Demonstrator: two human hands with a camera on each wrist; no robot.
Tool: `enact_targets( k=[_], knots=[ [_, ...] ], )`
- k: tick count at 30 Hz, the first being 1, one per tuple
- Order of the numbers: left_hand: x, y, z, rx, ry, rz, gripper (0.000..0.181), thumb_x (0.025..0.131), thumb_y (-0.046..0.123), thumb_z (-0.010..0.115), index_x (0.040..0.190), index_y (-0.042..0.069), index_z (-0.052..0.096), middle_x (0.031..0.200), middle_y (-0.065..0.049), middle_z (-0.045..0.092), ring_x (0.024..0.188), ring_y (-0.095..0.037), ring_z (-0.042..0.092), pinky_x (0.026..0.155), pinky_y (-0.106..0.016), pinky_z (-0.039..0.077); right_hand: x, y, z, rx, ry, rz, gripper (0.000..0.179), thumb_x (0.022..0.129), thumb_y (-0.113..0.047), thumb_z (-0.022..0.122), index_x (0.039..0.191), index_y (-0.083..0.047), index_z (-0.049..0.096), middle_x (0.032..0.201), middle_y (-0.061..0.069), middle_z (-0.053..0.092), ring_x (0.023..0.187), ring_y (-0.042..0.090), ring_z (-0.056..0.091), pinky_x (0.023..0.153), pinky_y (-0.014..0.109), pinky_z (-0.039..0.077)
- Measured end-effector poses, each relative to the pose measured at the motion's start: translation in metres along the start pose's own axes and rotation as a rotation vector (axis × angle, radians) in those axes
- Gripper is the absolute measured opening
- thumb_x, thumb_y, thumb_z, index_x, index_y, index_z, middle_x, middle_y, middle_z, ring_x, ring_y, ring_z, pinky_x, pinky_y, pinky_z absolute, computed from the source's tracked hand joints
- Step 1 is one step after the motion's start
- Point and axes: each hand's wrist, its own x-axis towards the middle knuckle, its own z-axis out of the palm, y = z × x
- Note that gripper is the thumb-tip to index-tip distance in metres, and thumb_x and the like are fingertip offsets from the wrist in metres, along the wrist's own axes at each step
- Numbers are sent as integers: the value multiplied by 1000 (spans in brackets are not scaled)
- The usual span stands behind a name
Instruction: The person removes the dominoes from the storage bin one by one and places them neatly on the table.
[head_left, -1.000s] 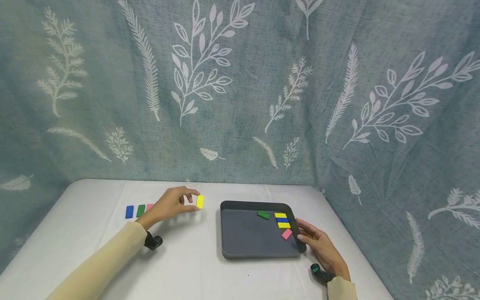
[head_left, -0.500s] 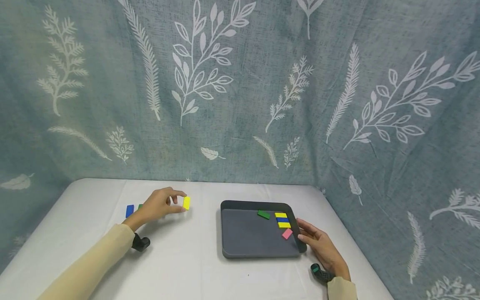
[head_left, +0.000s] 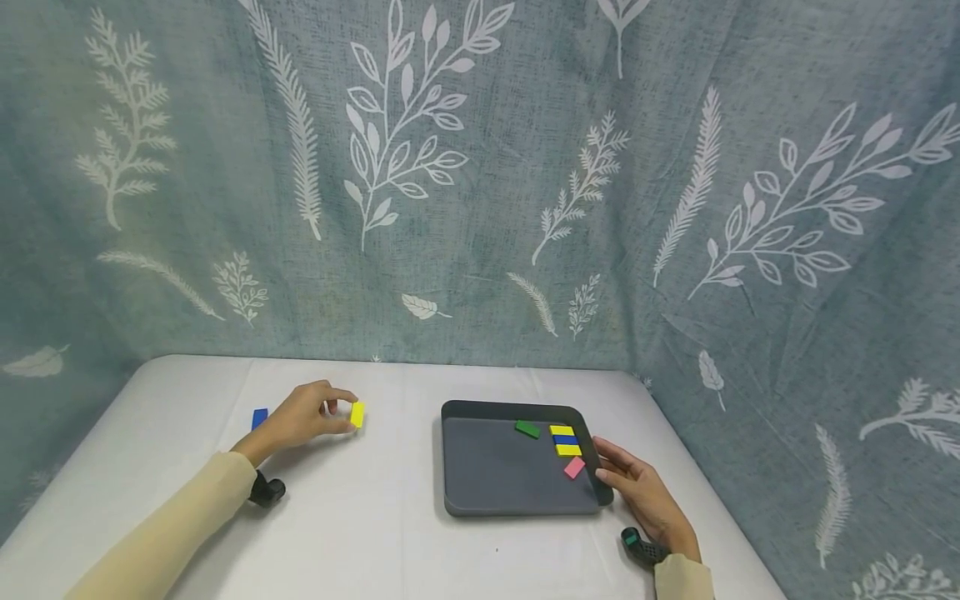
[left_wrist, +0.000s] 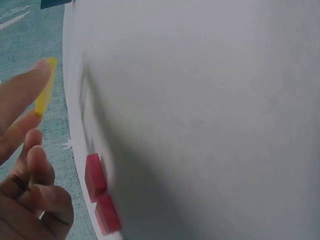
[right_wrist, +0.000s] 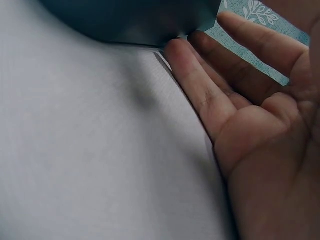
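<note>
My left hand (head_left: pixel 306 414) pinches a yellow block (head_left: pixel 357 415) between thumb and finger, over the left part of the table. In the left wrist view the same yellow block (left_wrist: pixel 46 90) is seen edge-on at the fingertips. Two red-pink blocks (left_wrist: pixel 95 177) lie below that hand; in the head view it hides them. A blue block (head_left: pixel 259 417) shows just behind the wrist. My right hand (head_left: pixel 641 492) touches the right outer wall of a dark grey tray (head_left: pixel 510 500) with relaxed fingers; the right wrist view shows the fingertips (right_wrist: pixel 180 52) against it.
Inside the tray, at its right, lie a green block (head_left: pixel 527 429), a yellow-blue-yellow row of blocks (head_left: pixel 566 440) and a tilted pink block (head_left: pixel 574 467). A white cloth (head_left: pixel 360 533) covers the table. A patterned curtain (head_left: pixel 480 333) stands behind and at the right.
My left hand has moved left and slightly down with the yellow block, away from the tray, and now covers the green and pink blocks. The right hand and tray stay put.
</note>
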Motion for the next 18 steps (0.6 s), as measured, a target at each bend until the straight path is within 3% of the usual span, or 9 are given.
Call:
enact_targets(
  k=[10,18],
  knots=[
    [-3,-6,-6,50,-17,-20,45,84,22,87,124,5,73,86,-7,54,75,-17,45,66,-32,38,0,-1,2,-22,11,15,72,93,-22,78,156,-11,44,160,10,41,137,23,49,101,24,47],
    [-3,-15,-9,85,-30,-31,46,82,25,89,120,3,75,83,-4,53,75,-17,46,66,-31,39,-1,-1,2,-27,9,0,72,94,-21,78,156,-10,43,160,11,40,134,18,51,101,23,47]
  ],
)
